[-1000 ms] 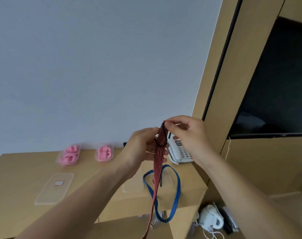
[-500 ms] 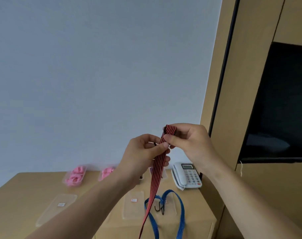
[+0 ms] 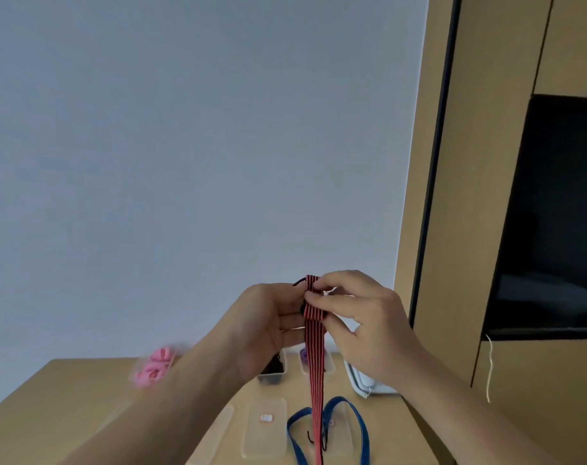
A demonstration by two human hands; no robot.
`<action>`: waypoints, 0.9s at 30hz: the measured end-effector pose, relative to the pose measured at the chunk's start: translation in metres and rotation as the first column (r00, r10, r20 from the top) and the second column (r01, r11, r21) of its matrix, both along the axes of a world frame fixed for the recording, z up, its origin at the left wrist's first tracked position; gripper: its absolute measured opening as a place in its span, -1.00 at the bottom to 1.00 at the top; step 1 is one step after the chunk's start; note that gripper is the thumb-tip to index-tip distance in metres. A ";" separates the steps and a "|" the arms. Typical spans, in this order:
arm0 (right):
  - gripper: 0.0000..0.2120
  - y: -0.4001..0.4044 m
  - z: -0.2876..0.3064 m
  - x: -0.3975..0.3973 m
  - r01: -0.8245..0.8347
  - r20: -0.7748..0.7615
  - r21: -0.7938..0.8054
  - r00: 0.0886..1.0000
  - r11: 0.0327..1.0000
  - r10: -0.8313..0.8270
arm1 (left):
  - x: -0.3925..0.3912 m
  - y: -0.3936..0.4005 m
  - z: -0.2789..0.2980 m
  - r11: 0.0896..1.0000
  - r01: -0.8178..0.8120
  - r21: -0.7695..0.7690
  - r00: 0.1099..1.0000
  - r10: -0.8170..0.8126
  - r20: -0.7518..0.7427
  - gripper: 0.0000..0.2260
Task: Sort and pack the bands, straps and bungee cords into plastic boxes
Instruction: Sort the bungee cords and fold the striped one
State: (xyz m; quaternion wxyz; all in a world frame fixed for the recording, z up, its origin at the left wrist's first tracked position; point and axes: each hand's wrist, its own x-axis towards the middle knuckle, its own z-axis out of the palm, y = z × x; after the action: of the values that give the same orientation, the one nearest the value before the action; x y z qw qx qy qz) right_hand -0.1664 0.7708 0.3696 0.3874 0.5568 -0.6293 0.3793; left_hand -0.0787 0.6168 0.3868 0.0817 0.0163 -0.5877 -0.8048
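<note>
Both hands are raised above the desk (image 3: 67, 391) and meet at the top of a red-and-black striped bungee cord (image 3: 313, 357). The right hand (image 3: 362, 323) pinches the cord's upper end between thumb and curled fingers, while the left hand (image 3: 268, 323) curls round it from the other side, fingertips touching the strap just beside the right thumb. A dark hook (image 3: 299, 282) peeps out above the left hand. From the grip the cord hangs straight down past the bottom of the view. Below the hands a blue strap (image 3: 360, 427) lies looped on the desk, with a clear lid (image 3: 267, 427) just left of it. Farther back, under the left hand, stands a clear box with dark contents (image 3: 273, 372); beside it another clear box (image 3: 305, 359) sits behind the cord. Beyond the left forearm is a blurred box of pink bands (image 3: 153, 365), and under the right hand a white telephone (image 3: 362, 382).
</note>
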 end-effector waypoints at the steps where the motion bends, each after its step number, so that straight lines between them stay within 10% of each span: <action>1: -0.66 0.002 0.000 0.000 -0.003 0.002 0.006 1.000 1.000 0.003 | -0.001 0.000 0.001 1.000 -0.003 -0.014 1.000 0.002 -0.021 -0.76; 8: -0.77 0.013 0.002 0.007 -0.039 0.231 -0.132 0.971 0.990 0.069 | -0.005 0.007 0.004 0.970 -0.157 -0.186 0.978 0.126 -0.169 -0.78; 12: -0.67 0.013 0.008 0.006 -0.066 0.650 -0.128 0.748 0.990 0.133 | -0.005 0.014 0.003 0.943 -0.203 -0.264 0.959 0.137 -0.248 -0.79; 18: -0.82 0.013 0.005 0.002 -0.212 0.742 -0.167 0.616 0.963 0.264 | -0.003 0.012 -0.002 0.937 -0.182 -0.299 0.955 0.096 -0.281 -0.85; 21: -0.79 0.011 0.000 0.000 -0.265 0.774 -0.242 0.528 0.934 0.350 | -0.002 0.008 -0.011 0.956 -0.103 -0.274 0.984 0.058 -0.166 -0.76; 27: -0.67 0.003 -0.031 0.000 -0.173 0.746 -0.147 0.627 0.974 0.224 | -0.002 0.003 -0.044 0.968 -0.021 -0.249 0.979 0.071 0.191 -0.49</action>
State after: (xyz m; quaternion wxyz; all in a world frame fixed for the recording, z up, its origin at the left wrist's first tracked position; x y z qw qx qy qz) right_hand -0.1659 0.7737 0.3385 0.0617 0.4008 -0.6562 0.6364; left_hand -0.0812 0.6195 0.3423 0.0430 0.0998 -0.6876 -0.7179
